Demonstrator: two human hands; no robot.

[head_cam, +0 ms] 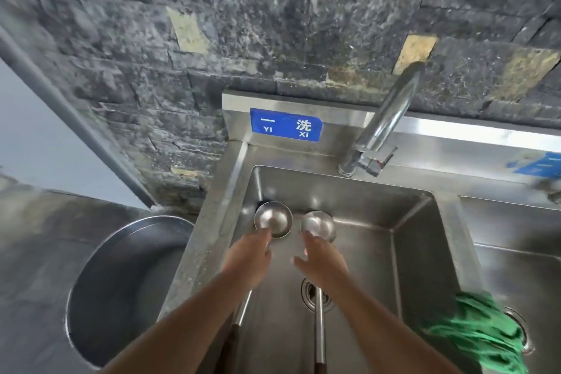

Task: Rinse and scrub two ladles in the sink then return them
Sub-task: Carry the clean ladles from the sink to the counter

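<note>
Two steel ladles lie in the steel sink, bowls toward the back wall and long handles running toward me. The left ladle has its bowl at the basin's back left; the right ladle lies beside it, its handle crossing the drain. My left hand hovers over the left ladle's neck with fingers reaching toward the bowl. My right hand is spread over the right ladle's neck, fingers straight. Neither hand grips anything. No water runs from the faucet.
A green cloth hangs over the divider between this basin and the second basin at right. A large round steel pot sits in the counter at left. A blue sign is on the backsplash below a dark stone wall.
</note>
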